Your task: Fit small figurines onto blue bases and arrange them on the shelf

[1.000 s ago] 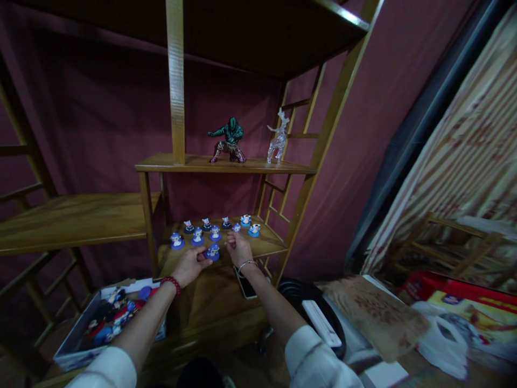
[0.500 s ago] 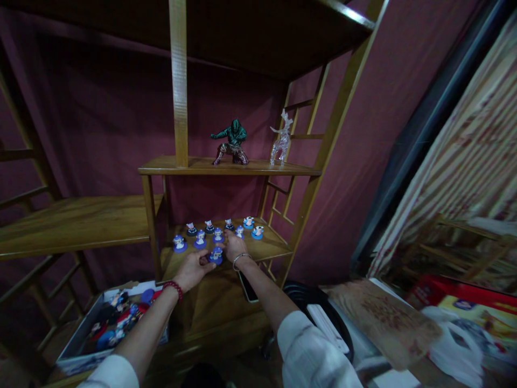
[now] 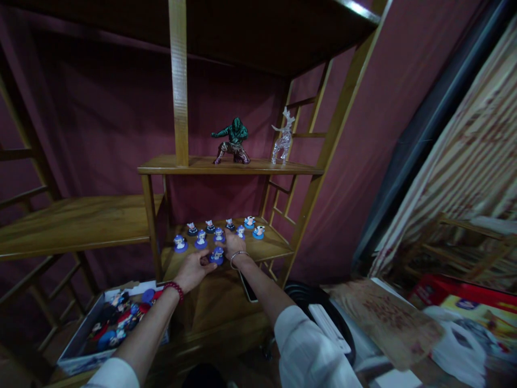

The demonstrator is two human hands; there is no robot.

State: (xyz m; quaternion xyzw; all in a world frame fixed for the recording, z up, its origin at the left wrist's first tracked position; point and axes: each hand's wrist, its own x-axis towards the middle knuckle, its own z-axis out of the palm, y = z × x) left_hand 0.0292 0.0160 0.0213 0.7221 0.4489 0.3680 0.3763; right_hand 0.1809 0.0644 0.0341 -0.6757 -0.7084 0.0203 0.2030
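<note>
My left hand (image 3: 194,269), with a red bead bracelet at its wrist, has its thumb and fingers closed on the base of a small purple-and-white figurine (image 3: 216,256) at the shelf's front. My right hand (image 3: 235,247), wearing a silver bangle, reaches in just behind it. Its thumb and forefinger look apart, beside another purple figurine (image 3: 218,235); the other fingers are partly hidden. A further purple figurine (image 3: 240,231) stands right past its knuckles. To the left are two more, one purple figurine (image 3: 201,239) and one at the end (image 3: 180,243).
Behind stand dark-based figurines (image 3: 209,226) and blue-based ones (image 3: 258,231). The board above (image 3: 234,169) carries a green crouching figure (image 3: 234,140) and a clear deer (image 3: 284,137). A box of toys (image 3: 76,345) sits lower left. A phone (image 3: 248,288) lies beneath my right forearm.
The view has shifted very slightly. Both hands and the figurines keep practically the same places.
</note>
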